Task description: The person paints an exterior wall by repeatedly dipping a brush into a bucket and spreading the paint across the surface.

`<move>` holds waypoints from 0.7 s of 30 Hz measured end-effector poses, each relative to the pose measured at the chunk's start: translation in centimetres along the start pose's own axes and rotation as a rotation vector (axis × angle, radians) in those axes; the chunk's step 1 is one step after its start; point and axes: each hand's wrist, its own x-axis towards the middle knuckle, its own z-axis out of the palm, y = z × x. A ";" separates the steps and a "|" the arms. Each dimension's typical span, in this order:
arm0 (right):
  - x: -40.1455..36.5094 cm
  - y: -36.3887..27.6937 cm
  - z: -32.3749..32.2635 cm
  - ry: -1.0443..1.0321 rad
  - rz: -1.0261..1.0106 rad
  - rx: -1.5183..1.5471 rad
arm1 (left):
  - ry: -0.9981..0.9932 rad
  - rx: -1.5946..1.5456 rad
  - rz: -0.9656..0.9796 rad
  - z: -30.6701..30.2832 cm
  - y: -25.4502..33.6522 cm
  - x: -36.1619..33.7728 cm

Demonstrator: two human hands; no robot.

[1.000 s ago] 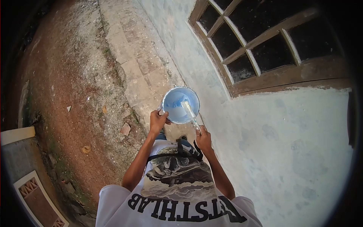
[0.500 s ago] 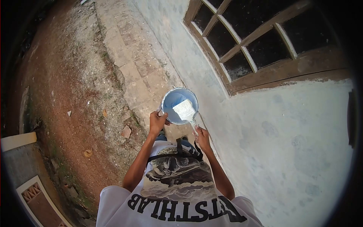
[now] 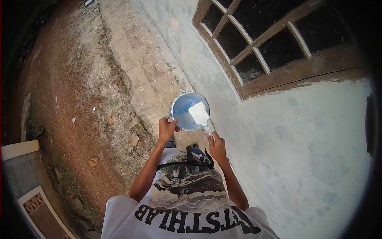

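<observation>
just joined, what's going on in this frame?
A person stands beside a pale blue wall, below a wooden window. The left hand grips the rim of a small paint bucket, blue inside. The right hand holds a wide brush by its handle, with the whitish bristles over the bucket's mouth.

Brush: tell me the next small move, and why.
Probably wipe the brush against the rim of the bucket before lifting it away. Its bristles lie flat over the bucket, coated in pale paint. The right hand holds the handle, and the left hand steadies the bucket. The wall stands close on the right.
</observation>
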 end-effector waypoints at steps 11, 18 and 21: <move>-1.4 3.5 1.3 -0.010 -0.153 -0.323 | -0.014 0.022 -0.012 0.1 -0.7 -0.3; -2.0 3.0 1.5 0.104 -0.174 -0.205 | -0.044 -0.067 -0.019 -0.3 0.3 -0.6; -1.5 3.0 1.4 0.023 -0.120 -0.184 | -0.053 -0.034 -0.008 -0.2 -0.1 -0.3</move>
